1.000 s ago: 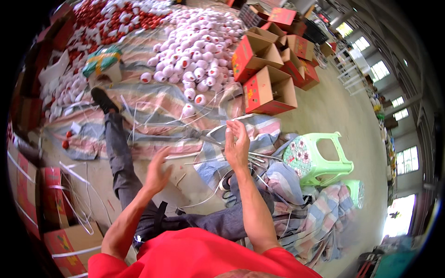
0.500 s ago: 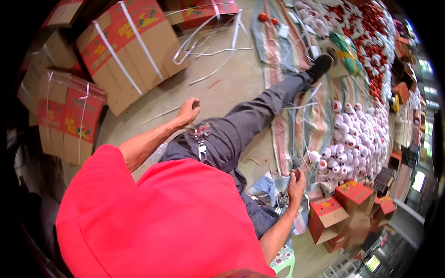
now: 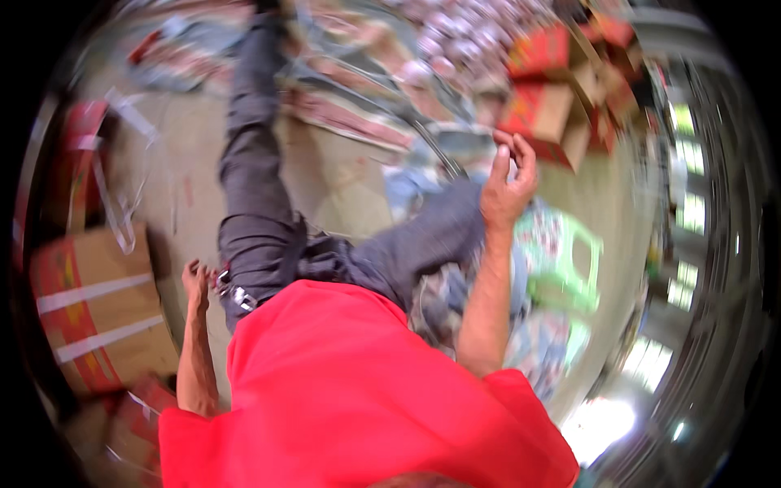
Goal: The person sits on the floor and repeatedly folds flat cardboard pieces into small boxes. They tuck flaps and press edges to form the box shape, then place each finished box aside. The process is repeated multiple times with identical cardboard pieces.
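My left hand (image 3: 195, 285) hangs beside my left hip with loosely bent fingers and nothing visible in it. A bunch of keys (image 3: 237, 296) hangs at the waist of my dark trousers, close to that hand. My right hand (image 3: 508, 185) is raised in front of me on the right, thumb and fingers apart and holding nothing I can see. Beyond its fingertips stands an open red and brown cardboard box (image 3: 540, 118). To the right of my right forearm is a light green plastic stool (image 3: 584, 302) with a patterned cover. The picture is smeared by motion.
A striped woven sheet (image 3: 346, 110) lies on the floor ahead. Many round fruits in white net sleeves (image 3: 468, 41) are heaped at the far side. Strapped cardboard cartons (image 3: 110, 301) stand on the left, with loose white strapping (image 3: 114, 207) near them.
My view has swung to the right, bringing the stool and the bright windows further in. My right hand is raised, with the boxes beyond it; my left hand is down by the hip.
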{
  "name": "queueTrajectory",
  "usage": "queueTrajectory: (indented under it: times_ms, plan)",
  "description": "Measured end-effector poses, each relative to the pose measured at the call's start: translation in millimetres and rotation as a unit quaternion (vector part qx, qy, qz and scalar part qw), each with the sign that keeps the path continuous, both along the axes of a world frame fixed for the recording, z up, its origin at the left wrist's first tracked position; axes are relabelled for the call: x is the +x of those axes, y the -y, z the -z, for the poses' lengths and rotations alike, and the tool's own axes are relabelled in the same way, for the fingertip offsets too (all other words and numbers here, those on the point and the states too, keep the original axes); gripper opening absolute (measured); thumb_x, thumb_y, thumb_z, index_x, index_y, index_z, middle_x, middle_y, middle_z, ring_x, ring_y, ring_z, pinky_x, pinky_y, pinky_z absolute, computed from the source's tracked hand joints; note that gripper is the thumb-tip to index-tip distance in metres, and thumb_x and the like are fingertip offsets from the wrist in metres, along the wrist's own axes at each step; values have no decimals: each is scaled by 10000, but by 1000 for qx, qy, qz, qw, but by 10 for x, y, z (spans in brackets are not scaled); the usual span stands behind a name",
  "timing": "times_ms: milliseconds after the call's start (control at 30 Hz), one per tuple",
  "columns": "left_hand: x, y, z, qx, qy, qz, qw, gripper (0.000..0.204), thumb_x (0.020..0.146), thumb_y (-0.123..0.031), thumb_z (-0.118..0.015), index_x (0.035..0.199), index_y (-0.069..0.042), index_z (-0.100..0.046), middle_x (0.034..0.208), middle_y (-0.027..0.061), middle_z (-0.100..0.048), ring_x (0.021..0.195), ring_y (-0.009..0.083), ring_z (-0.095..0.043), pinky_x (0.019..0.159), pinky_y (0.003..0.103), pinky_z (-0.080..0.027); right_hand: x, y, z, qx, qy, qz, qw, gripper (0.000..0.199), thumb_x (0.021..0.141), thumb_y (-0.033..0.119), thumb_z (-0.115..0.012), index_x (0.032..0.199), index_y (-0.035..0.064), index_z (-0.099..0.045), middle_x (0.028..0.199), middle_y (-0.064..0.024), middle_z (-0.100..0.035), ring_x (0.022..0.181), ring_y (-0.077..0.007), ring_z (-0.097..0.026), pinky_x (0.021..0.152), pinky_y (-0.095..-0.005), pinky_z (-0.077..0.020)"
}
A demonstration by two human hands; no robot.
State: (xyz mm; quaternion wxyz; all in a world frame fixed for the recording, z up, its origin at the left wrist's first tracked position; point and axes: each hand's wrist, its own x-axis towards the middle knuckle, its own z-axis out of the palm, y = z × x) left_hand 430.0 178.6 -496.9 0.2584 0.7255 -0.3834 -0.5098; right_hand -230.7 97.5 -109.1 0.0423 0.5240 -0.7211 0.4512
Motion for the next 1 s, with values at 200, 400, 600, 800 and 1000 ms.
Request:
queueTrajectory:
  times_ms: [200, 400, 600, 800, 1000]
  plan:
    - [-530, 1036, 543, 44, 52, 323, 944, 411, 1019, -207, -574, 1358, 24, -602, 1107, 143, -708, 912, 198, -679, 815, 335, -558, 89, -1998, 1309, 6, 135, 379, 916, 205, 1025, 202, -623, 1013, -3, -619, 939, -112, -670, 848, -226, -610, 792, -366, -492]
    - [-947, 1891, -59, -3, 6, 403, 915, 415, 1044, -259, -482, 1305, 38, -606, 1134, 154, -725, 1005, 229, -684, 893, 359, -546, 1041, -3505, 3158, 120, 62, 436, 890, 116, 942, 99, -612, 972, -13, -608, 871, -203, -673, 849, -304, -661, 751, -456, -502]
    - [-367, 2202, 1, -70, 187, 513, 835, 340, 991, -186, -433, 1173, 38, -613, 1037, 155, -721, 949, 246, -681, 854, 383, -536, 67, -3321, 3093, 227, 200, 348, 887, 246, 939, 194, -574, 982, -27, -672, 936, -248, -693, 918, -448, -667, 851, -499, -535]
    - [-725, 1698, -468, 4, 58, 348, 936, 467, 1022, -267, -599, 1384, 26, -554, 1230, 223, -688, 1083, 302, -677, 941, 402, -538, -111, -3618, 4304, 547, 207, 268, 766, 223, 934, 227, -600, 984, 26, -682, 924, -242, -706, 870, -421, -686, 778, -531, -520]
    - [-621, 903, -825, 103, 117, 249, 956, 419, 932, -8, -605, 1351, 4, -600, 1074, 177, -730, 876, 175, -686, 716, 329, -572, 2, -3619, 4547, 555, 254, 238, 755, 273, 973, 239, -573, 1015, -7, -682, 967, -229, -711, 896, -404, -680, 792, -509, -519]
